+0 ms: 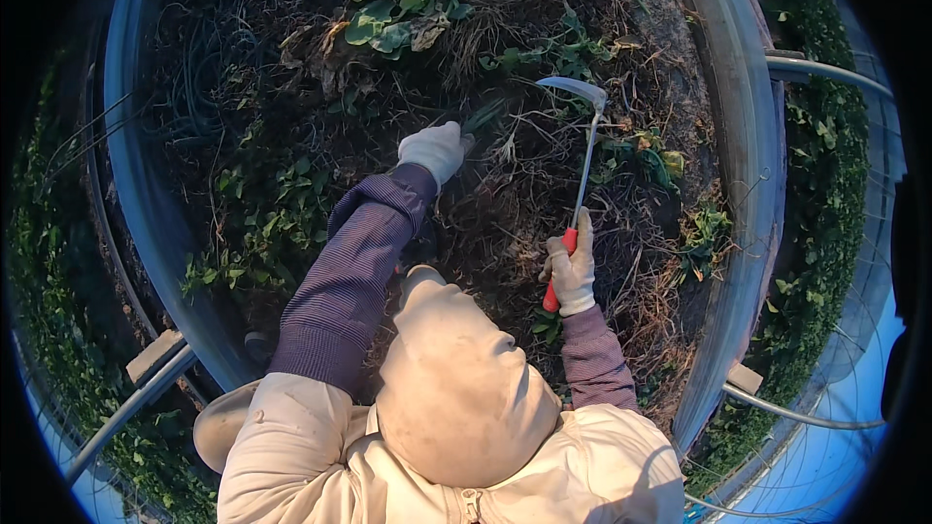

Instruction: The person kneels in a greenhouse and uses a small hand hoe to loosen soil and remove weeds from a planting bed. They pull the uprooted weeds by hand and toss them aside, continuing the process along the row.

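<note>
My right hand (571, 266), in a pale work glove, is closed round the red handle of a sickle (588, 153). Its long metal shaft points away from me, and the curved blade at the top turns left over dry stems and weeds. My left hand (435, 149), in a whitish glove, reaches forward to the left of the sickle. Its fingers are closed at a tuft of green leaves (484, 118), which looks blurred. A heap of leafy green plants (408, 7) with dry roots lies on the soil beyond both hands.
Long curved plastic-covered edges run along the left (135, 153) and right (750, 182) of the plot, with metal pipes (808, 411) outside them. Green weeds (269, 225) grow at left. Tangled green cord (193, 102) lies near the left edge. Dense foliage stands beyond both sides.
</note>
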Tool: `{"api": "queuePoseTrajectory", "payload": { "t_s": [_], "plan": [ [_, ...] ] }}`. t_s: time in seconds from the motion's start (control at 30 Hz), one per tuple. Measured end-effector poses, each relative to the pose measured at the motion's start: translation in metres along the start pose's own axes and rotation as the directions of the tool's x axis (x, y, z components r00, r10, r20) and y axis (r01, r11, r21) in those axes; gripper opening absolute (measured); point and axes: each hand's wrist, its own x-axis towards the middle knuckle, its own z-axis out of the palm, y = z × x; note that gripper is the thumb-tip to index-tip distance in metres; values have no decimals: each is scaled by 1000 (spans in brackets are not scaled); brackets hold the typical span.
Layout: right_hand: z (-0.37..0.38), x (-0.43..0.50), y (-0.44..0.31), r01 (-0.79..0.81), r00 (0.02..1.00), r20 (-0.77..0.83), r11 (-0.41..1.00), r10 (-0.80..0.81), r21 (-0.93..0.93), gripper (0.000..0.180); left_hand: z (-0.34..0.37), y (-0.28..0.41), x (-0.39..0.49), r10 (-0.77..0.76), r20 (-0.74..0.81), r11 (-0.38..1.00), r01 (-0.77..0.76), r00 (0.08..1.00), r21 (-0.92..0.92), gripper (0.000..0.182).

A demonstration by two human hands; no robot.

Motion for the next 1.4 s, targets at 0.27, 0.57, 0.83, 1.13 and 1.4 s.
{"api": "queuePoseTrajectory", "payload": {
  "t_s": [0.27, 0.57, 0.83, 1.13, 1.4],
  "plan": [
    [10, 95, -36, -195, 979, -112, 934, 168, -298, 67, 21, 15, -11, 9, 24, 868, 4, 1000, -496, 48],
    [-4, -2, 6, -212, 967, -40, 702, 253, -680, 74, -13, 10, -18, 11, 83, 976, 7, 996, -220, 45],
    [33, 78, 13, -109, 992, -23, 729, 126, -676, 69, 1, 5, -13, 38, -2, 937, -37, 999, -347, 39],
    [-3, -12, -14, -179, 979, -115, 979, 167, -100, 69, 35, -67, -118, 60, -21, 974, -63, 998, -216, 38],
    [50, -18, -59, 197, 980, -36, 962, -194, 189, 76, 54, -70, -151, 607, -391, 792, -565, 692, 231, 40]
  ]
}}
